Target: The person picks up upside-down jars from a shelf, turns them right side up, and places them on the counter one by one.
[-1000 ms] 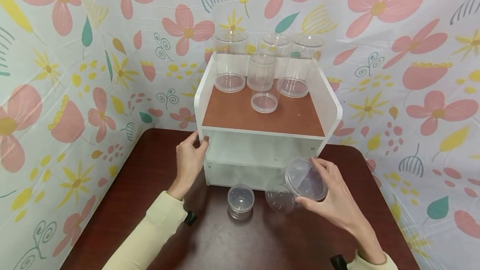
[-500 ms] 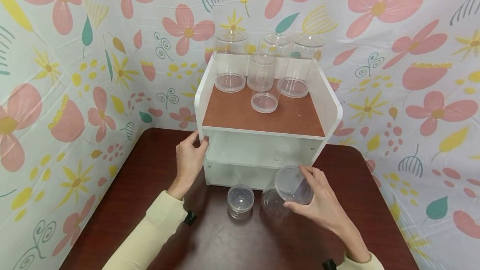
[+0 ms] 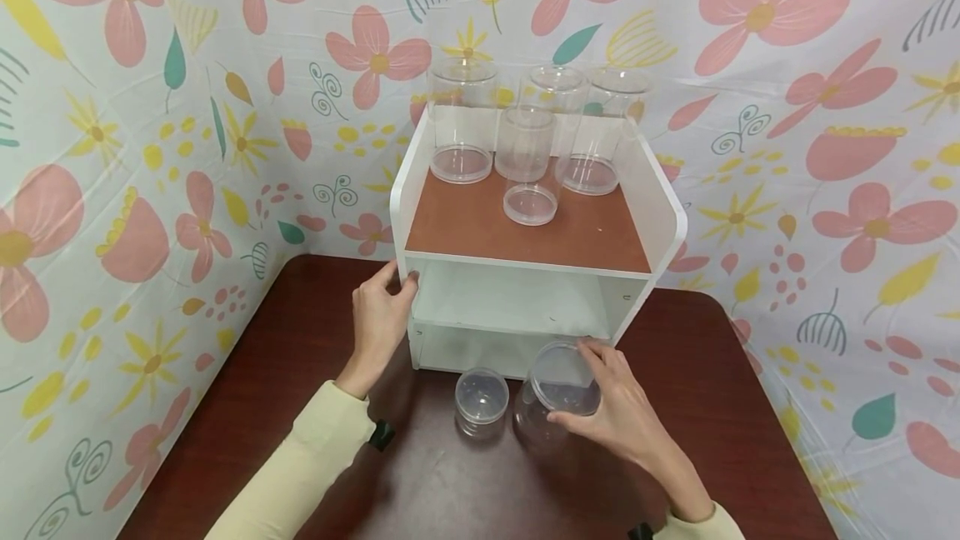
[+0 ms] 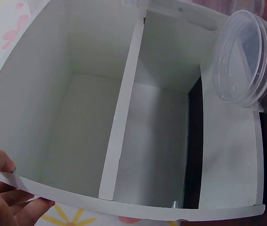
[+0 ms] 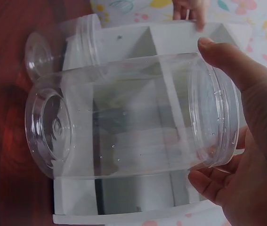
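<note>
The right hand (image 3: 618,402) is grasping the big jar (image 5: 124,122) round its lid (image 3: 564,377), fingers pressing near one o'clock, thumb near six. The jar is lying at the shelf's (image 3: 465,232) six o'clock and the small jar's (image 3: 481,398) three o'clock; whether its base is touching the table (image 3: 435,498), I'm not managing to tell. The left hand (image 3: 380,307) is pinching the shelf's edge at eight o'clock. The jar is probably weighing little, its smooth plastic wall risking slips and dents, so the stiffer lid rim is offering the surest hold
</note>
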A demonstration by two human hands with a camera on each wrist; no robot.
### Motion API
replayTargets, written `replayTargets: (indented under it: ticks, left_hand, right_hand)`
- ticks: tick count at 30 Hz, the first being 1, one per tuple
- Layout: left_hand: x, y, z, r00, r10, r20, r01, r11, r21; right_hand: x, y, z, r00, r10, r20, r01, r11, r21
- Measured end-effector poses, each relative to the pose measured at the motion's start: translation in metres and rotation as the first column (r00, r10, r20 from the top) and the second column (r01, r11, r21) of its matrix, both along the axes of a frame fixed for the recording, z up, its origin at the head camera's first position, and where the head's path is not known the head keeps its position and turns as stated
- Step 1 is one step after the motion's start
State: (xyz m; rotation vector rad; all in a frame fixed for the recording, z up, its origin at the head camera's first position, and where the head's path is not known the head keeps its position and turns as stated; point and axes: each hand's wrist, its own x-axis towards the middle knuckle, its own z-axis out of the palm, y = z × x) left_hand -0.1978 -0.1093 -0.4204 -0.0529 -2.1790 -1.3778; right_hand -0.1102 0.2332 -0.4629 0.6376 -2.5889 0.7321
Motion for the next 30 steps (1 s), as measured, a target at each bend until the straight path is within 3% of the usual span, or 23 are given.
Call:
replayTargets:
  ticks: [30]
  left_hand:
    - [0.0,0.0,0.0,1.0,0.0,-0.011,0.0,1.0,-0.009]
  right_hand:
    - [-0.008,-0.01,-0.022,1.0,0.001,0.021,-0.001,1.0,0.001]
